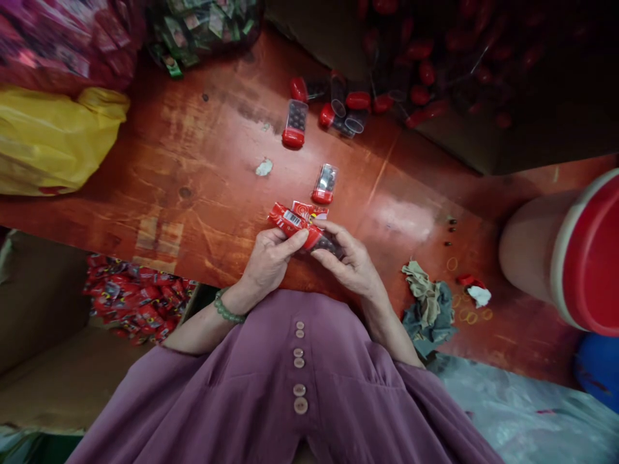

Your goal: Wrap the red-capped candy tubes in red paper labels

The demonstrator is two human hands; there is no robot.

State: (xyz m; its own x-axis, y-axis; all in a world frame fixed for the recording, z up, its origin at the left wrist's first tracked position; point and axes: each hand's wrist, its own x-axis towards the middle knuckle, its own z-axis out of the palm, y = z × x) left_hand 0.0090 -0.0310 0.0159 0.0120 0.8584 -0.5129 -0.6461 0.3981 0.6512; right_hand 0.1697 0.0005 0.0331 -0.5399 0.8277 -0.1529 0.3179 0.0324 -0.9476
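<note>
Both of my hands meet over the table just in front of my body. My left hand (268, 254) pinches a red printed wrapper (285, 218) with a barcode between thumb and fingers. My right hand (355, 261) grips a small clear container (325, 242) of dark balls with a red end, which touches the wrapper. How far the container sits inside the wrapper I cannot tell. Another red printed piece (319, 211) shows just behind my fingers. Beyond it a similar red-ended container (325, 183) lies on the table, and one more container (295, 124) lies farther back.
More red-capped containers (358, 100) spill from a dark box at the back right. A carton of red packets (140, 296) stands at lower left. Rags (428, 306), rubber bands (468, 314) and a red-lidded bucket (527, 248) are at right. A yellow bag (53, 142) lies at left.
</note>
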